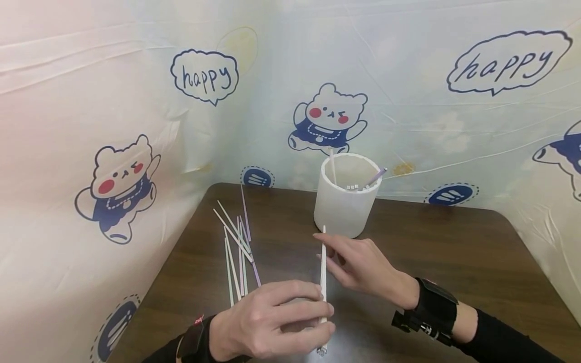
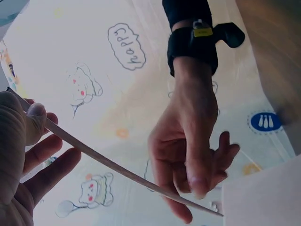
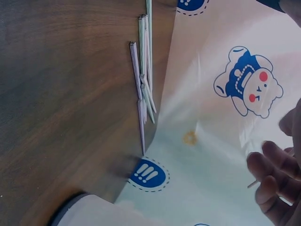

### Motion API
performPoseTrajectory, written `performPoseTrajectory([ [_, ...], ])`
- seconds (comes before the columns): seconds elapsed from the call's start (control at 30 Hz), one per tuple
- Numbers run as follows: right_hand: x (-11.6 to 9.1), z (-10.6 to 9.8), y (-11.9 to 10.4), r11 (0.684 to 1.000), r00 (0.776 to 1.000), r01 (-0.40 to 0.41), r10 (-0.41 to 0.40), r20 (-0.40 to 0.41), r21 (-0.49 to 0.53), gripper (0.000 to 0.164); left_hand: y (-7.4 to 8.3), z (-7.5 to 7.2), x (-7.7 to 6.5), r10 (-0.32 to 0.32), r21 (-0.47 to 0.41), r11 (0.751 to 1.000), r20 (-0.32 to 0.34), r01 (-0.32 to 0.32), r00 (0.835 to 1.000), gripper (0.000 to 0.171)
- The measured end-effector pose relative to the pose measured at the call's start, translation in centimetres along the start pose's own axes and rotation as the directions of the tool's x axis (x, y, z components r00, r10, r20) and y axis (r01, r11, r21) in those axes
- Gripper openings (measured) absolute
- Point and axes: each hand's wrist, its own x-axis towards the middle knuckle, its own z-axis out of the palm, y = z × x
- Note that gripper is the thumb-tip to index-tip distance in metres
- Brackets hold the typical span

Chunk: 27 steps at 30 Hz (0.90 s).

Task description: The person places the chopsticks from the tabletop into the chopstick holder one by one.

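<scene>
Left hand (image 1: pixel 274 317) grips white stick (image 1: pixel 324 275), long axis running forward to right hand (image 1: pixel 365 264) (can't tell if pinching), over brown table (image 1: pixel 445 247), cartoon-printed sheet (image 1: pixel 404 121) beyond.

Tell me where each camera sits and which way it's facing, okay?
Head: on the head, facing forward and down at the table, loose sticks and white container; left hand and right hand show.
Left wrist: faces along a held stick toward the printed cloth; left hand at the left edge, right hand ahead.
Right wrist: faces across the table toward the cloth; fingers show at the right edge.
Shared: head and right wrist both see the loose sticks.
</scene>
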Motion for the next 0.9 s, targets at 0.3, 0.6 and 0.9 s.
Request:
performPoseTrajectory([
  [0.3,-0.5,0.8,-0.2,0.981,0.977,0.189,-0.183,-0.105,0.04,0.022,0.8,0.0,-0.5,-0.06,-0.061,0.996,0.017,0.061,0.998,0.014],
  [0.6,-0.6,0.8,0.0,0.986,0.985,0.163,-0.161,-0.055,0.022,0.025,0.6,0.0,0.1,-0.138,-0.088,0.987,0.001,0.137,0.99,0.014],
  [0.9,0.8,-0.4,1.1,0.989,0.987,0.144,-0.145,-0.064,-0.009,0.032,-0.7,1.0,-0.1,-0.163,-0.036,0.986,-0.072,0.161,0.984,0.012],
])
